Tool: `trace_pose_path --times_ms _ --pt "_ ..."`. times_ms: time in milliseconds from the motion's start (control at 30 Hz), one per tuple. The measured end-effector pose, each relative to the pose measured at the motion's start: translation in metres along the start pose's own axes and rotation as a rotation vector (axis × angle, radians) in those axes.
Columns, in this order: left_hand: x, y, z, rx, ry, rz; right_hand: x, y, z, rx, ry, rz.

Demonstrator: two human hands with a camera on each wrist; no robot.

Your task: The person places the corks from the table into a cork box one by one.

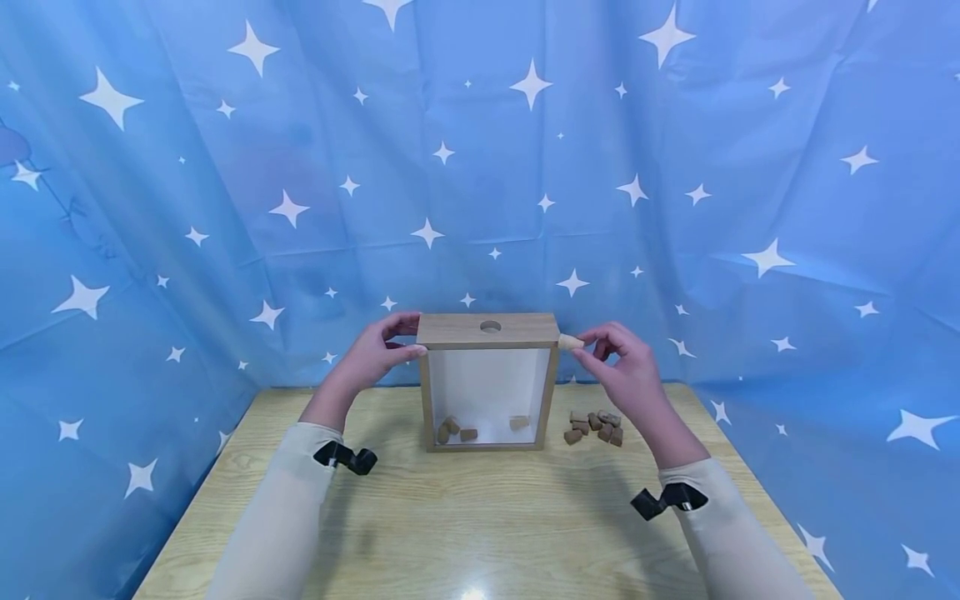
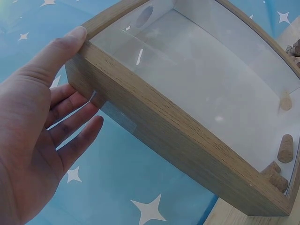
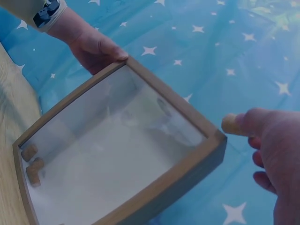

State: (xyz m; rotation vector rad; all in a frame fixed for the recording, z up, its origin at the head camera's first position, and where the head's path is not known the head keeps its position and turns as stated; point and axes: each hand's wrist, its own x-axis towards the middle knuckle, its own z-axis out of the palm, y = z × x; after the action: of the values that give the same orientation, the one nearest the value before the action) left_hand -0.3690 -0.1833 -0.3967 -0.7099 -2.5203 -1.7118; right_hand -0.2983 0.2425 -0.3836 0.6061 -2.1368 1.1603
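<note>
A shallow wooden box (image 1: 486,332) with a clear front and a round hole in its top stands upright on the table. Behind the front, several corks (image 2: 285,149) lie at the bottom. My left hand (image 1: 378,354) holds the box's upper left corner, its thumb on the front edge and the other fingers at the side and back. Beside the upper right corner, my right hand (image 1: 621,360) pinches a cork (image 1: 570,342) between thumb and fingertips. In the right wrist view that cork (image 3: 229,124) shows only in part past the thumb.
A loose pile of corks (image 1: 595,425) lies on the wooden table (image 1: 480,525), right of the box. Close behind hangs a blue curtain (image 1: 480,167) with white stars, which also runs down both sides. Each sleeve carries a black wrist mount.
</note>
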Motion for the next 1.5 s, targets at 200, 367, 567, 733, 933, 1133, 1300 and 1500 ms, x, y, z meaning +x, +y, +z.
trace_pose_path --times_ms 200,367,567,733,933,1133,1300,1500 --pt "0.0 -0.003 -0.001 -0.006 0.006 -0.002 0.011 -0.01 0.003 -0.002 -0.001 -0.042" --pt "0.001 -0.003 -0.001 -0.016 -0.002 0.001 0.021 -0.009 0.007 0.0 -0.025 -0.066" --pt "0.001 -0.003 0.0 -0.015 -0.003 -0.002 0.033 -0.014 0.015 -0.008 -0.065 -0.067" --pt "0.001 -0.004 0.0 -0.017 -0.005 -0.001 0.044 -0.022 0.022 -0.017 -0.128 -0.096" --pt "0.001 -0.005 0.0 -0.016 0.0 0.01 0.058 -0.03 0.031 -0.017 -0.201 -0.103" --pt "0.001 -0.004 0.0 -0.011 -0.003 0.012 0.067 -0.034 0.038 -0.05 -0.244 -0.091" --pt "0.0 -0.003 0.0 -0.016 -0.003 0.008 0.073 -0.036 0.044 -0.08 -0.282 -0.094" --pt "0.001 -0.005 0.0 -0.014 0.001 0.006 0.08 -0.038 0.051 -0.087 -0.328 -0.071"
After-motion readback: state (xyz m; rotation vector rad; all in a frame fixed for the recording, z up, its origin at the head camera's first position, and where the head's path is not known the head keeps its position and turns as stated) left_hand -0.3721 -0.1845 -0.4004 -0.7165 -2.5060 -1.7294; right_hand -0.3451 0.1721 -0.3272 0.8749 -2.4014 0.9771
